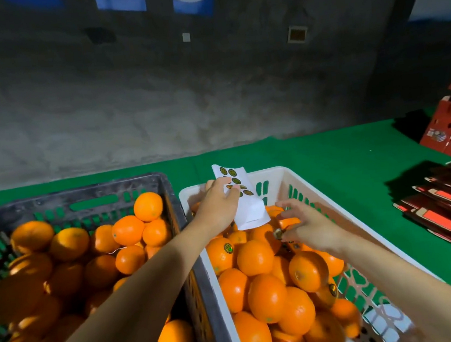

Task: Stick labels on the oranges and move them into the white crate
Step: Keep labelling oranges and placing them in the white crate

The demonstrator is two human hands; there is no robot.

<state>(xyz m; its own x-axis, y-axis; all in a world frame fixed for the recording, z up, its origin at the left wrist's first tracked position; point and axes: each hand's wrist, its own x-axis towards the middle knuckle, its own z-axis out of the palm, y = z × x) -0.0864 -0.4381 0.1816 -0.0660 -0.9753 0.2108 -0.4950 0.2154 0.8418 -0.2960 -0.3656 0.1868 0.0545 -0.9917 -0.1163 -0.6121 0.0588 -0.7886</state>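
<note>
pinching a label [277, 233], right hand [309, 224] flanks left hand [217, 207] gripping sheet [251, 213].

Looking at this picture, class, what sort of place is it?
Probably a fruit packing shed: a dark plastic crate and a white plastic crate full of oranges, a white sheet of round stickers, and flat red cardboard boxes stacked.
</note>
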